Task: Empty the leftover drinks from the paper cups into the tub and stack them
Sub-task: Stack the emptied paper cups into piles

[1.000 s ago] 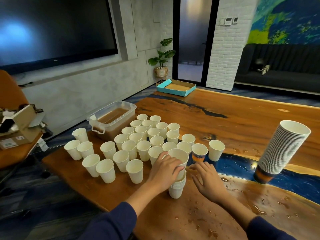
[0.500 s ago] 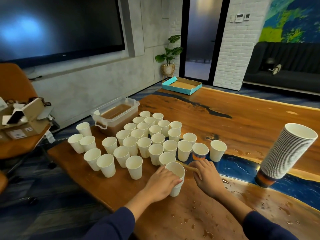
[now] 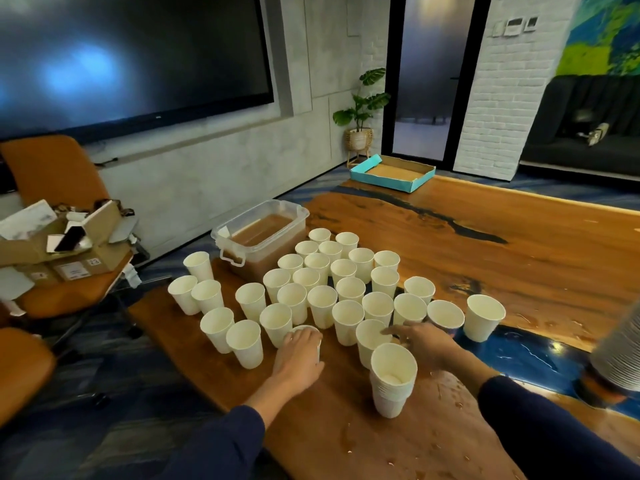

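Several white paper cups (image 3: 322, 299) stand in a cluster on the wooden table (image 3: 519, 258). Behind them is a clear plastic tub (image 3: 225, 237) holding brown liquid. A short stack of nested cups (image 3: 393, 379) stands alone near the front edge, with no hand on it. My left hand (image 3: 298, 358) wraps around a single cup (image 3: 306, 330) at the cluster's near side and hides most of it. My right hand (image 3: 422, 344) lies with its fingers stretched left, touching a cup (image 3: 370, 337) in the front row.
A tall leaning stack of cups (image 3: 620, 348) stands at the right edge, blurred. A teal tray (image 3: 391, 174) sits at the table's far end. Water drops spot the near tabletop. Orange chairs (image 3: 52, 168) with cardboard boxes (image 3: 69, 261) stand to the left.
My left hand has let go of the short stack and moved left onto a single cup. My right hand has reached forward from the table to the front-row cups.
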Demonstrator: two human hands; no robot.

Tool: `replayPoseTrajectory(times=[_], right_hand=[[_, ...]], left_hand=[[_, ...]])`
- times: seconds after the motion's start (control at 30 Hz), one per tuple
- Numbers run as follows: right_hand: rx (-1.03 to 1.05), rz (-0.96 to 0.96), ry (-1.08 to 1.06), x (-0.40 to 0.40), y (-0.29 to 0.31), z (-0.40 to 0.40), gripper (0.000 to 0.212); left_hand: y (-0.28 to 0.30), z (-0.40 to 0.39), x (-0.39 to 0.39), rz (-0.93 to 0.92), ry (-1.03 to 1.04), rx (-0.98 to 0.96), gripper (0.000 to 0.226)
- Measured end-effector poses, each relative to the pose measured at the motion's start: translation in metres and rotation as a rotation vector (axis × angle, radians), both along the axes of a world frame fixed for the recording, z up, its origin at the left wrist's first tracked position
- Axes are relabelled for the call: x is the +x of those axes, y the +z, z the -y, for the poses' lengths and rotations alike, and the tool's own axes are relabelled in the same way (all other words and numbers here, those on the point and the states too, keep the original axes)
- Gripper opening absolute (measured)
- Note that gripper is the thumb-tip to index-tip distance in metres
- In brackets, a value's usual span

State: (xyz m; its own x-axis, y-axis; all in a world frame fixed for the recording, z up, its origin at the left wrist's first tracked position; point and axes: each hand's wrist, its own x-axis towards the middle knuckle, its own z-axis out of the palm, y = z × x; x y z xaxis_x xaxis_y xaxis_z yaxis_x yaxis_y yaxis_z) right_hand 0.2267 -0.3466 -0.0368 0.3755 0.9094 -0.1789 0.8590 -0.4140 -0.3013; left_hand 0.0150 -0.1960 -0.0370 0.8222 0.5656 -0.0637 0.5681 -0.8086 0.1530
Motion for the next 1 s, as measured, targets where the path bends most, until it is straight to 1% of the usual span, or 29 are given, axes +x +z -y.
replayPoseTrajectory(times=[0.1, 0.17, 0.23, 0.33, 0.43, 0.53, 0.7, 0.83, 0.9, 1.0], right_hand=[[-0.049, 0.018, 0.026, -0.001, -0.007, -0.008, 0.044], [-0.044, 0.01, 0.02, 0.0, -0.013, -0.011, 0.035], [-0.027, 0.006, -0.003, 0.001, -0.016, -0.012, 0.028], [0.002, 0.001, -0.024, 0.003, -0.015, -0.012, 0.028], [0.089, -0.028, -0.042, 0.004, -0.004, -0.011, 0.03], [0.211, -0.029, -0.041, 0.006, 0.013, -0.01, 0.023], [0.441, 0.027, -0.017, -0.006, 0.059, -0.001, 0.03], [0.619, 0.027, 0.017, -0.019, 0.083, 0.011, 0.029], [0.662, 0.037, 0.065, -0.023, 0.084, 0.017, 0.035], [0.648, 0.053, 0.13, -0.027, 0.075, 0.025, 0.042]], left_hand=[[-0.007, -0.009, -0.001, -0.07, -0.025, 0.033, 0.058], [-0.01, -0.011, -0.002, -0.081, -0.031, 0.061, 0.054], [-0.011, -0.013, -0.002, -0.087, -0.029, 0.089, 0.046], [-0.01, -0.013, -0.003, -0.097, -0.003, 0.117, 0.036], [-0.005, -0.013, -0.003, -0.058, 0.002, 0.135, 0.035], [0.007, -0.011, -0.002, 0.042, 0.004, 0.147, 0.035], [0.032, -0.008, 0.009, 0.229, -0.044, 0.157, 0.035], [0.051, -0.003, 0.023, 0.43, -0.067, 0.194, 0.034], [0.059, 0.0, 0.031, 0.536, -0.073, 0.228, 0.031], [0.07, 0.007, 0.042, 0.702, -0.085, 0.317, 0.024]])
